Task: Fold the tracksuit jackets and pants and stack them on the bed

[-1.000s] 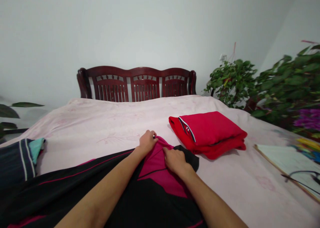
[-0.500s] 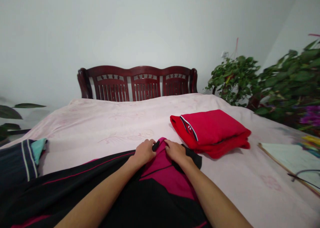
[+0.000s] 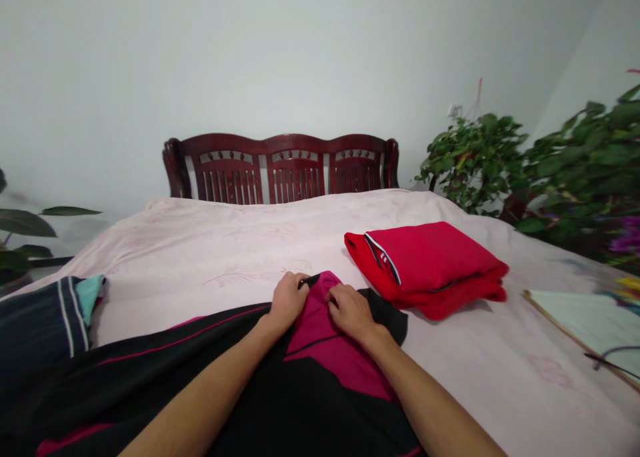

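A black and magenta jacket (image 3: 320, 370) lies spread over the near part of the bed, its collar end pointing away from me. My left hand (image 3: 289, 301) is closed on the black edge at the left of the collar. On the magenta cloth just right of it, my right hand (image 3: 351, 312) has its fingers curled and pinching the fabric. Both forearms cross over the jacket body. A folded red garment (image 3: 435, 260) with a white-striped edge sits right of my right hand.
Dark folded clothing (image 3: 43, 317) with white stripes lies at left. At right are a pale board (image 3: 585, 317) and eyeglasses (image 3: 600, 360). A pink sheet (image 3: 240, 237) covers the bed; beyond stand a wooden bench back (image 3: 295, 167) and leafy plants (image 3: 480, 157).
My right hand has shifted slightly back from the collar's tip, its fingers more curled. My left hand stays at the collar's left edge. The view has turned slightly left.
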### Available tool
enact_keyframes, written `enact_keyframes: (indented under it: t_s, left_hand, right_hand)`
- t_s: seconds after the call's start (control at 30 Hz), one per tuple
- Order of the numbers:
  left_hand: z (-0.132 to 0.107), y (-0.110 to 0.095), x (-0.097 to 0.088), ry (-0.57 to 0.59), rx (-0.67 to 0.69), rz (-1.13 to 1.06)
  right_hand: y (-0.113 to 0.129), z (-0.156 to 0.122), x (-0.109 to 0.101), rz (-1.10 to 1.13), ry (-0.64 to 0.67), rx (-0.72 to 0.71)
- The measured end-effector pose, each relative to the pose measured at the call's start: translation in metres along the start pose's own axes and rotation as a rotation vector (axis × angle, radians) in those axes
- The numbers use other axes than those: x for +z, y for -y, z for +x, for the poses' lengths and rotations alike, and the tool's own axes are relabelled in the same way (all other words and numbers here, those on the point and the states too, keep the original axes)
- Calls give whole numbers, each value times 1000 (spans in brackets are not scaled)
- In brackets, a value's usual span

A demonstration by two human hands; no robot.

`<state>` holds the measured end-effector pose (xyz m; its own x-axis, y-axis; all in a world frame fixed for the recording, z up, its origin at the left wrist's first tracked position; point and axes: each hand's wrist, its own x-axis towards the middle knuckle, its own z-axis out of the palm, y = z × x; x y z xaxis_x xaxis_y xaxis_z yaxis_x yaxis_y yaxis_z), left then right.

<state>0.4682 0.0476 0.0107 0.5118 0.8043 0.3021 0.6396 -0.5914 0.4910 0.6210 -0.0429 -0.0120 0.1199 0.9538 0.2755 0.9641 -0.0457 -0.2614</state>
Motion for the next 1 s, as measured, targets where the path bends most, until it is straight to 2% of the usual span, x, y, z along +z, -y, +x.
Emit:
enact_keyframes:
  t_s: [0.07,0.13,0.3,0.47,0.57,0.67,0.8,1.0]
  left_hand:
    - [0,-3,-1,3,38,1]
    - [-5,-7,1,40,103,25]
    - [-25,-8,11,177,149,123]
    - [-37,-11,16,242,194,198]
    - [-37,-15,18,258,239,212]
    - [-36,-13,13,312,327,158]
    - [-46,5,-9,422,423,119]
    - [-86,59,-45,469,375,218]
  right_hand:
    - [1,4,4,12,33,-56]
    - [2,9,9,22,48,-29]
    - [-6,21,11,131,85,213]
    - [-17,32,3,174,30,434]
    - [-14,36,3,115,27,506]
    - [-7,39,9,-27,76,469]
    - [-2,42,14,-85,79,405]
    - [2,42,6,-111,86,392]
